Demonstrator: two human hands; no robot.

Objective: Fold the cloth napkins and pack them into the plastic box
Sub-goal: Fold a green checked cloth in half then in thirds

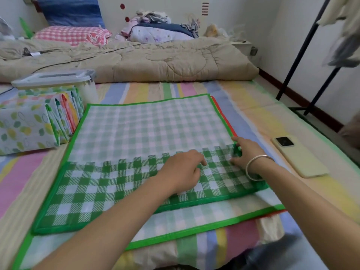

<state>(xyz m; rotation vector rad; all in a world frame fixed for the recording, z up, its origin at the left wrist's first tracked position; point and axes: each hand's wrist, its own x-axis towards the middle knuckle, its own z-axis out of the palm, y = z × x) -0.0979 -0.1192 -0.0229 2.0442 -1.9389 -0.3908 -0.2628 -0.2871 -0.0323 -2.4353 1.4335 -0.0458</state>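
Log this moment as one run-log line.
step: folding | green gingham napkin: near edge turned up | left hand: presses fold | right hand: at fold's right corner | folded napkins: beside lidded plastic box

The green checked napkin (136,133) is thin woven cloth, matt, hemmed with smoother green binding. The folded napkins (23,125) are matt printed cloth. The plastic box (54,79) is cloudy, smooth plastic with a faint sheen on its lid. The bracelet (257,166) is polished metal, the phone (300,158) smooth and satin, the quilt (155,59) soft stitched cloth
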